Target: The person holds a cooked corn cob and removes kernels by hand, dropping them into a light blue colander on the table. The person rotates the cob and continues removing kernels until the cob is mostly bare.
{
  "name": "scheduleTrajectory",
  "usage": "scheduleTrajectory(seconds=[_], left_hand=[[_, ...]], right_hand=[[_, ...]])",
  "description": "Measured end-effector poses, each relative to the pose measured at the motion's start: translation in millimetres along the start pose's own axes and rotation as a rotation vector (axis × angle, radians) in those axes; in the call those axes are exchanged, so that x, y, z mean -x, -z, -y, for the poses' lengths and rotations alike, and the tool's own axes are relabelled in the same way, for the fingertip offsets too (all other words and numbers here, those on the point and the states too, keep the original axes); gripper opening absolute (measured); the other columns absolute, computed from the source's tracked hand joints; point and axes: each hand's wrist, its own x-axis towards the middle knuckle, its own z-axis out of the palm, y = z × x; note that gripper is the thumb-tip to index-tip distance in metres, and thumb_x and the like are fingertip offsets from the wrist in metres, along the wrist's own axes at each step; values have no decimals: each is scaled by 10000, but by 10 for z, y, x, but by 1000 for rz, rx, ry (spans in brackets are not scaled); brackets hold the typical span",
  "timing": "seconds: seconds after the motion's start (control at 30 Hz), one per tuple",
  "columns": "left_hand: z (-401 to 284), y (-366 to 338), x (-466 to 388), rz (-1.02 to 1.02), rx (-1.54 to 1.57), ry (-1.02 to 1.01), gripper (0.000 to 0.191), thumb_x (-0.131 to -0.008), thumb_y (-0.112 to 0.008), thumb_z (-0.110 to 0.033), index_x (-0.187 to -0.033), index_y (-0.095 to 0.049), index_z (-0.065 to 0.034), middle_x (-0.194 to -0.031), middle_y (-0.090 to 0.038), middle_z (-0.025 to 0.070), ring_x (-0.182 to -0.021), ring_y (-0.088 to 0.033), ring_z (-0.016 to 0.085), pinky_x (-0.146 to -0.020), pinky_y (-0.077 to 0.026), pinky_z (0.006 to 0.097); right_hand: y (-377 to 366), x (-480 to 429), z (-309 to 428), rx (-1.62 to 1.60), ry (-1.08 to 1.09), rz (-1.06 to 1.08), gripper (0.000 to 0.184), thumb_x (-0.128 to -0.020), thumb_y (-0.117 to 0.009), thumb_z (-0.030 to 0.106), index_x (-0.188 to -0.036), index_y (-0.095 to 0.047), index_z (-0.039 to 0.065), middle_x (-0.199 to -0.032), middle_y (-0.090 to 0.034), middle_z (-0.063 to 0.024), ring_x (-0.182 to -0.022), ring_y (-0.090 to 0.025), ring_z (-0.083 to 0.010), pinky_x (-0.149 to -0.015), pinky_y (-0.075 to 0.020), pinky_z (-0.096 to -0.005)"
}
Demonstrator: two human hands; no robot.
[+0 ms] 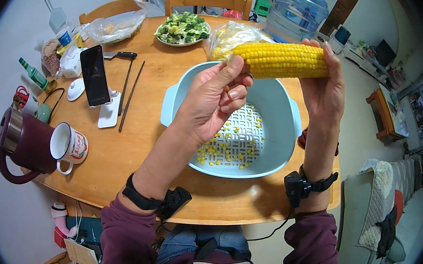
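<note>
An ear of yellow corn [288,59] is held roughly level above a light blue plastic basket [280,156]. My right hand [321,79] grips its right end, with the thumb at the tip and the fingers behind. My left hand [219,93] is at the left end, thumb against the kernels there, the other fingers curled; a loose kernel shows between them. Scattered corn kernels [217,150] lie on the basket's slotted bottom. Behind the ear, a clear plastic bag [240,33] holds more corn.
A plate of broccoli [182,28] and a large water bottle [297,7] stand at the back. Leftward are a phone on a stand [94,76], chopsticks [131,95], a knife [126,55], an enamel mug [69,145], a dark red kettle [25,142] and a green bottle [34,74].
</note>
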Motion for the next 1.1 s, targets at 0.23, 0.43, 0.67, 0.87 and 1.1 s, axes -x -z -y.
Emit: scheduleTrajectory(seconds=[0.23,0.43,0.67,0.87,1.1], left_hand=[[-25,-106,47,-46,-73,7,182,-896,-589,-113,-1030,-526,-6,-876,-577,99,-616,-468,64,-471,-366,174],[-19,-55,28,-42,-31,71,338,-940,-612,-316,-1028,-523,-3,-885,-562,121,-591,-444,66,-432,-334,155],[24,-21,2,-8,-171,10,310,-947,-615,-276,-1055,-516,-4,-876,-562,97,-566,-420,23,-422,-324,141],[2,-123,48,-48,-108,33,333,-935,-635,-277,-1069,-515,3,-847,-561,74,-549,-423,25,-415,-329,144],[22,-42,19,-56,-207,3,302,-905,-677,-280,-986,-535,-26,-816,-573,51,-523,-436,10,-408,-330,136]], right_hand=[[46,-29,7,-3,-9,3,254,-894,-649,166,-1086,-519,62,-1053,-635,-111,-1105,-574,-215,-997,-459,-401],[72,-45,28,19,28,118,245,-898,-644,156,-1086,-519,62,-1041,-643,-112,-1100,-592,-237,-976,-480,-401],[142,-67,52,-11,13,97,235,-913,-635,186,-1074,-561,32,-1131,-598,-141,-1136,-553,-238,-1021,-447,-415],[117,-63,62,-25,19,121,250,-899,-644,148,-1100,-523,62,-1056,-647,-110,-1127,-581,-247,-979,-476,-406],[91,-36,53,47,31,79,289,-881,-676,170,-1112,-537,66,-1059,-647,-105,-1115,-585,-237,-975,-471,-411]])
